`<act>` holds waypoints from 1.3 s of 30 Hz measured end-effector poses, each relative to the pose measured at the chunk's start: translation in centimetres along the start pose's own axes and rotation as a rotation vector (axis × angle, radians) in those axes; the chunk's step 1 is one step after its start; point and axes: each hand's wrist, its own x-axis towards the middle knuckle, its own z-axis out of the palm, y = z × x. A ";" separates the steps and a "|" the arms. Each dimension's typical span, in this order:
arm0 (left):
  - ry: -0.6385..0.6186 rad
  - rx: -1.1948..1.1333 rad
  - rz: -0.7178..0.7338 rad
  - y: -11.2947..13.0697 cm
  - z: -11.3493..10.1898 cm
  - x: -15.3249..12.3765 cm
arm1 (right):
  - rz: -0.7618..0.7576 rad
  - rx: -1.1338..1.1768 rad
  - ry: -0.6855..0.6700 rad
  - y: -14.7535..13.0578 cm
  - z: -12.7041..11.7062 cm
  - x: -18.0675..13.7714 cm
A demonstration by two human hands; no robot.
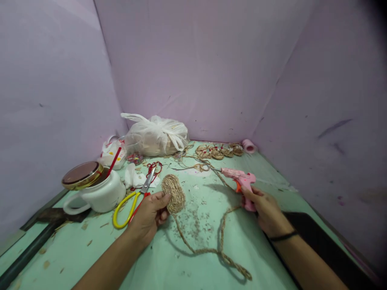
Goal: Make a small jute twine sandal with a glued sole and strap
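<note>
Between the thumb and fingers of my left hand (152, 213) is a coiled rope sole (173, 194), an oval with a narrowed waist, held up above the table. A loose length of jute rope (205, 250) trails from its lower end across the tabletop toward my right hand (266, 210). That hand is wrapped around the handle of a pink glue gun (242, 180), whose nozzle points left and away from the sole. Scissors (133, 205) with yellow and red handles lie just left of my left hand.
A white mug (104, 193) with a round gold-rimmed lid (82, 175) stands at left. Behind are a tied white plastic bag (160, 135), finished-looking rope pieces with red beads (217, 152) and a pink roll (248, 146). A black flat object (317, 245) lies at right; walls enclose the table.
</note>
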 end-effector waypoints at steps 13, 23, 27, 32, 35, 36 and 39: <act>0.068 -0.036 0.004 0.2 0.2 -0.5 | -0.437 -0.553 0.089 -3.9 0.6 -0.1; 0.097 0.006 0.080 0.1 0.1 -0.6 | -0.246 -0.375 -0.823 -1.6 7.3 -8.6; 0.136 0.062 0.092 0.1 0.3 -0.6 | -0.459 -0.457 -0.642 -1.4 6.8 -8.3; 0.158 0.100 0.077 -0.2 0.6 -0.5 | -0.777 -0.404 -0.450 -1.4 6.5 -8.5; 0.135 0.105 0.040 -0.2 0.5 -0.5 | -0.812 -0.397 -0.418 -1.4 6.4 -8.3; 0.128 0.103 0.029 -0.3 0.5 -0.5 | -0.811 -0.392 -0.411 -1.3 6.3 -8.1; 0.115 0.091 0.014 -0.3 0.4 -0.5 | -0.806 -0.366 -0.398 -1.1 6.3 -7.7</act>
